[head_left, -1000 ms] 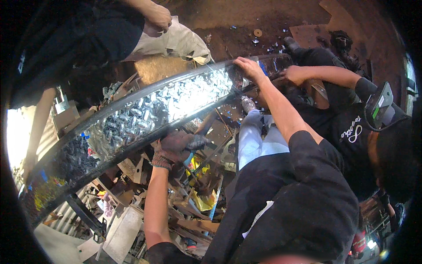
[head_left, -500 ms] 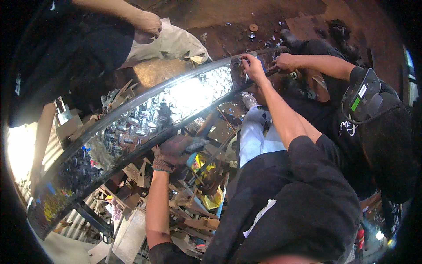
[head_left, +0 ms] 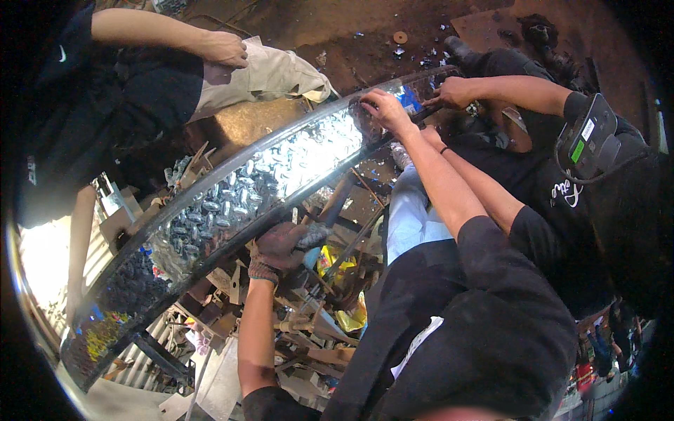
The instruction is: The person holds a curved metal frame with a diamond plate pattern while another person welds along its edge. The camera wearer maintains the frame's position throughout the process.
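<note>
head view: dark-framed trough (head_left: 235,243) under fingers (head_left: 371,98) of the right hand (head_left: 387,112)

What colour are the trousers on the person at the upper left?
The trousers are plain beige; they show best in the head view.

I am seeing a round disc (head_left: 400,36) lying on the brown floor (head_left: 337,31), foil scraps (head_left: 399,51) scattering near it. Upper left, a person (head_left: 151,91) is wearing beige trousers (head_left: 267,74). Lower left, a corrugated sheet (head_left: 160,333) is showing; a pale board (head_left: 219,379) is lying to its right. Lower centre, a yellow wrapper (head_left: 352,316) is resting among wood scraps (head_left: 284,326).
</note>
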A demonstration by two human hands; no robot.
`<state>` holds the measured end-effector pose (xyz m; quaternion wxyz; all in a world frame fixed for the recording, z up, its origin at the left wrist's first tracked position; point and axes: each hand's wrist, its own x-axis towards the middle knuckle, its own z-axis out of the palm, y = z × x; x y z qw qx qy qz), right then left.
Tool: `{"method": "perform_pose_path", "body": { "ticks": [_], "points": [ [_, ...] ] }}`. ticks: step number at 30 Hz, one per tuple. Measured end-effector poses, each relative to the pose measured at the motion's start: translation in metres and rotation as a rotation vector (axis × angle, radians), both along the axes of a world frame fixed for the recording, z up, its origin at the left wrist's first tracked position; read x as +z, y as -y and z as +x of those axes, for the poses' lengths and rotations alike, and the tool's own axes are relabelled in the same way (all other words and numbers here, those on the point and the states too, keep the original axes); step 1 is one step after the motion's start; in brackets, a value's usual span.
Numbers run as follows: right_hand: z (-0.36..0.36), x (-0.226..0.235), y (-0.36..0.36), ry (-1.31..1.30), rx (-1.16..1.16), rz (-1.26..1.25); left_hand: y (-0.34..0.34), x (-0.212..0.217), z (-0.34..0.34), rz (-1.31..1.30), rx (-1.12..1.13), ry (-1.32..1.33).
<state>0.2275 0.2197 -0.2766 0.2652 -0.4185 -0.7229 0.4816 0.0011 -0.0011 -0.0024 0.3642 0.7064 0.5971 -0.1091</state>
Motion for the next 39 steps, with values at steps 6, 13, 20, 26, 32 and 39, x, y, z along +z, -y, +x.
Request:
{"method": "perform_pose_path", "body": {
  "ticks": [6, 13, 20, 26, 32, 39],
  "points": [
    [0.006, -0.007, -0.019, 0.103, 0.252, 0.141, -0.002, 0.001, 0.003, 0.042, 0.018, 0.014],
    [-0.004, -0.022, -0.030, 0.194, 0.426, 0.179, -0.002, 0.001, 0.003, 0.045, 0.023, 0.046],
    [-0.004, -0.022, -0.018, 0.102, 0.235, 0.019, 0.000, -0.002, 0.000, 0.074, 0.005, 0.072],
    [0.009, -0.026, -0.009, -0.053, 0.035, -0.132, -0.001, 0.000, 0.000, 0.038, 0.005, 0.042],
    [0.000, -0.021, -0.005, -0.043, 0.070, 0.033, 0.000, 0.002, -0.001, 0.013, 0.015, 0.028],
    [-0.005, -0.023, -0.010, 0.040, 0.161, 0.128, -0.001, 0.005, 0.002, 0.018, 0.034, 0.015]
  ]
}}
